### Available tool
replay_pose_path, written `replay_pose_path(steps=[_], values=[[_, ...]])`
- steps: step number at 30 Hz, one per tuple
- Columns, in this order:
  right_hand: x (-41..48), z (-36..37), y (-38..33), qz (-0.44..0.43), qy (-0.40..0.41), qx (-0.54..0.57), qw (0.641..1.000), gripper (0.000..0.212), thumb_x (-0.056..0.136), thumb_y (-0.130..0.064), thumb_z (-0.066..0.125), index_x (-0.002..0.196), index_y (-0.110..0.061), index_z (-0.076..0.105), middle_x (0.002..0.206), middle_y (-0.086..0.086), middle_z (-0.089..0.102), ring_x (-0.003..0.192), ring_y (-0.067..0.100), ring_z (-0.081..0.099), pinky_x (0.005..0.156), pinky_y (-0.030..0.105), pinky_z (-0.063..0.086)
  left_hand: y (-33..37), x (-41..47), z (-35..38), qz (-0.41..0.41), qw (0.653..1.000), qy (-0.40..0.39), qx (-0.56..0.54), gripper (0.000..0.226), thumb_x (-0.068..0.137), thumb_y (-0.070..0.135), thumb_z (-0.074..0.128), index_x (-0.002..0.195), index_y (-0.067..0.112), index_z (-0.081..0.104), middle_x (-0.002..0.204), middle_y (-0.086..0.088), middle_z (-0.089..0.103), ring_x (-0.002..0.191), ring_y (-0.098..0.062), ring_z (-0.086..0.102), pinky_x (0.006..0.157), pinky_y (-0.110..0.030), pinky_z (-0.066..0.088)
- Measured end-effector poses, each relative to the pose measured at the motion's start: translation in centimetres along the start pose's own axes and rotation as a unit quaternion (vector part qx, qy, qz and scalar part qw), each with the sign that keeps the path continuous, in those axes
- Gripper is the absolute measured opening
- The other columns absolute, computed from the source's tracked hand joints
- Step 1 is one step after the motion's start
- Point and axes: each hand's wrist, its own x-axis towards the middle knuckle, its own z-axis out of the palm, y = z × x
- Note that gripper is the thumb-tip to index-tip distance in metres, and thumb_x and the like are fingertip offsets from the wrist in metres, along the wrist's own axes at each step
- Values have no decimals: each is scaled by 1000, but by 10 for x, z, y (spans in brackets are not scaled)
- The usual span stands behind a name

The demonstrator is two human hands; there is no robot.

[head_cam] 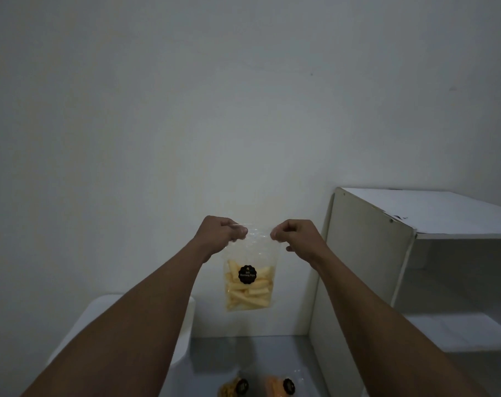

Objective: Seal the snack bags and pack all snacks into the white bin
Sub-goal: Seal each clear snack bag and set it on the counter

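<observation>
Two bare arms reach up the middle of the frame before a plain wall. At right stands a white shelf unit point(415, 253), and at lower left a white bin point(186, 325) sits on the grey surface point(258, 353). Held in the air at centre is a clear snack bag point(249, 282) of pale sticks, its top edge pinched by the left hand point(219, 234) and right hand point(296, 239), fingers closed on each corner. Two more snack packs point(235, 388) lie at the bottom edge
</observation>
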Motion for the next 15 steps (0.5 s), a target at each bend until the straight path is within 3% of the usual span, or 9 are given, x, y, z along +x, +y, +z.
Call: replay_pose_path(steps=[3, 8, 11, 15], values=[[0, 0, -1, -12, -11, -13, 1000, 13, 85, -16, 72, 83, -3, 72, 90, 10, 74, 73, 12, 61, 65, 28, 47, 1, 2, -1, 4, 1000, 2, 12, 12, 79, 20, 77, 79, 8, 78, 94, -10, 76, 73, -13, 58, 70, -26, 47], [1, -2, -2, -23, 17, -6, 1000, 8, 84, -7, 70, 83, 1, 72, 80, 3, 73, 72, 13, 61, 67, 27, 49, 8, -1, 1, -5, 1000, -28, -10, 17, 80, 19, 77, 91, 7, 77, 98, -7, 76, 82, -15, 61, 79, -30, 50], [2, -3, -5, -24, -7, -16, 1000, 9, 85, -11, 70, 86, -3, 73, 89, 6, 75, 75, 13, 63, 69, 30, 49, 10, -3, -1, 0, 1000, -21, -15, 12, 79, 20, 78, 84, 9, 77, 96, -6, 77, 83, -15, 62, 79, -30, 48], [4, 3, -12, -43, -27, -68, 996, 13, 85, -20, 73, 87, -8, 75, 86, 10, 73, 70, 9, 61, 63, 21, 46, 13, -5, 3, 7, 999, -44, -13, 9, 81, 22, 78, 85, 14, 77, 93, -2, 77, 84, -12, 62, 77, -28, 49]])
